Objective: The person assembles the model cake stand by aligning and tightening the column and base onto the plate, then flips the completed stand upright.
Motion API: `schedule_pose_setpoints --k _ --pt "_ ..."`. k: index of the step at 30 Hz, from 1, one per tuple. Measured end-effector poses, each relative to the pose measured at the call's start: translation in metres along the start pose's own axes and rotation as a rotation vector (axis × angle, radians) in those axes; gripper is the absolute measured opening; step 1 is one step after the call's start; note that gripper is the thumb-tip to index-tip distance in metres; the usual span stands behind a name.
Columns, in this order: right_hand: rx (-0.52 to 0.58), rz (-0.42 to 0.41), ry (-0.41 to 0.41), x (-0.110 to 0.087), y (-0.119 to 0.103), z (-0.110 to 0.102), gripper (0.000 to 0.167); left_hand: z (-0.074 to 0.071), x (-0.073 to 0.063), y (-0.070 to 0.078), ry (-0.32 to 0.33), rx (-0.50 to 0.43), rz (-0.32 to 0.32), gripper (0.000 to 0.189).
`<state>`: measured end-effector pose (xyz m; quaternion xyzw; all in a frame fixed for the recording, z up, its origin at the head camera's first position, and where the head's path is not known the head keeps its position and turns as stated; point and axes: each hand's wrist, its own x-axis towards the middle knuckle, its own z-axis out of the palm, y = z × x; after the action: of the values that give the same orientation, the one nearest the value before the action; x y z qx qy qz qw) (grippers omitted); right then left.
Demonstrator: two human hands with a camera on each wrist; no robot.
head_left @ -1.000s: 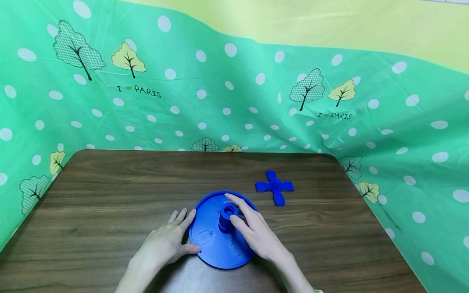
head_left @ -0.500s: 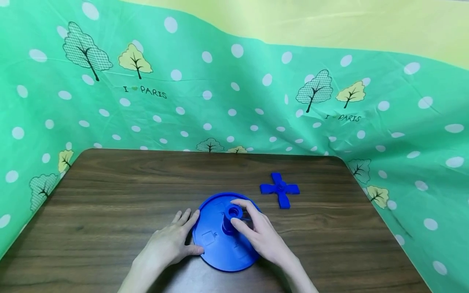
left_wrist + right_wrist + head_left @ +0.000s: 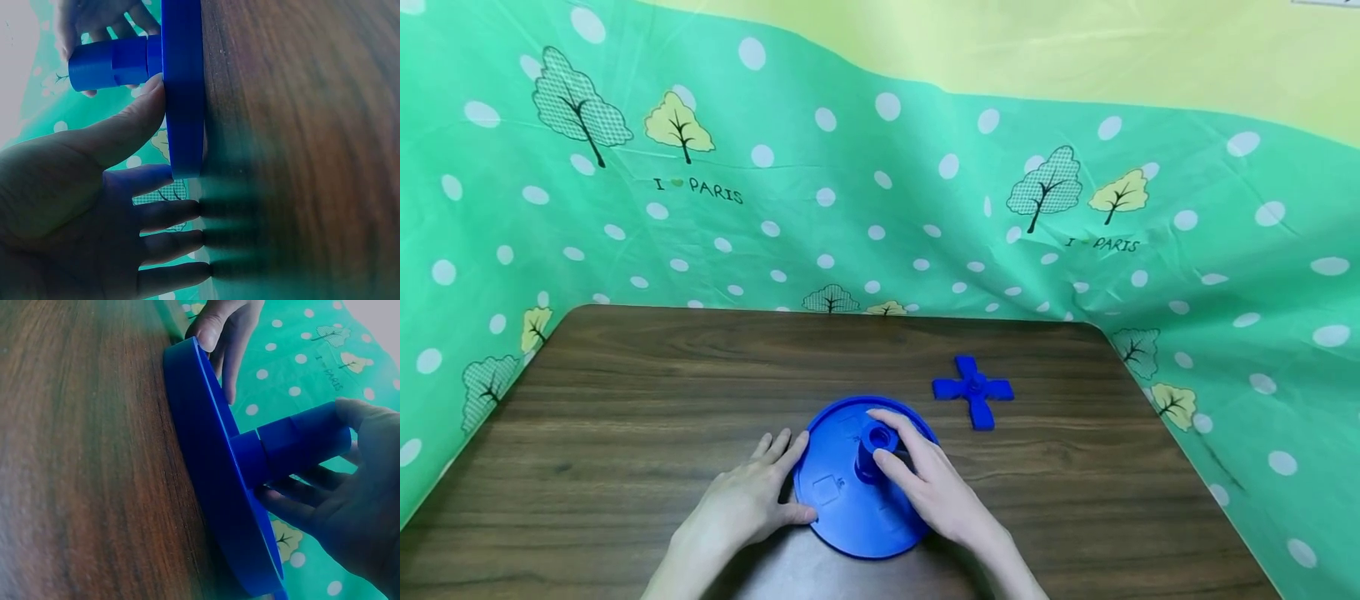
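Observation:
A round blue base (image 3: pixel 872 525) with a low raised rim lies flat on the table. From its middle rises a short hollow blue post (image 3: pixel 868 467), upright, with a seam near its foot in both wrist views. My right hand (image 3: pixel 943 492) holds the post, thumb on the near side at its top (image 3: pixel 312 437) and fingers round the far side. My left hand (image 3: pixel 741 500) rests at the base's left edge, fingers straight and spread. Its thumb (image 3: pixel 134 122) presses the rim and its other fingertips touch the edge or table.
A flat blue four-armed cross piece (image 3: pixel 974 387) lies behind and right of the base. The brown wood-grain table (image 3: pixel 662 375) is bounded at the back and sides by a green dotted cloth (image 3: pixel 850 167).
The head view has shifted slightly. My right hand's index finger curled round the post half a second ago and is now a little straighter. My left hand and the base stay in place.

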<state>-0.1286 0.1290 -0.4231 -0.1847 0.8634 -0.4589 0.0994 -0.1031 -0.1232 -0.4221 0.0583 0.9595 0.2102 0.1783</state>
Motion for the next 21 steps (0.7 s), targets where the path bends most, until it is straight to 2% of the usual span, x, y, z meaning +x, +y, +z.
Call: schedule_pose_setpoints --k 8,12,17,21 --pt "-0.007 0.036 0.065 0.0004 -0.0018 0.0026 0.051 -0.0010 0.0002 0.0011 -0.005 0.005 -0.001 0.099" --pt "0.004 0.025 0.051 -0.0013 -0.0029 0.0016 0.053 -0.0009 0.0001 0.0010 -0.008 0.005 -0.003 0.099" --pt "0.014 -0.001 0.007 -0.0004 -0.0028 0.0009 0.045 -0.0009 -0.0002 0.0013 -0.007 0.004 -0.001 0.099" --pt "0.002 -0.014 0.020 0.0002 -0.0024 0.0018 0.041 -0.0008 -0.0006 0.0013 0.002 0.004 0.005 0.098"
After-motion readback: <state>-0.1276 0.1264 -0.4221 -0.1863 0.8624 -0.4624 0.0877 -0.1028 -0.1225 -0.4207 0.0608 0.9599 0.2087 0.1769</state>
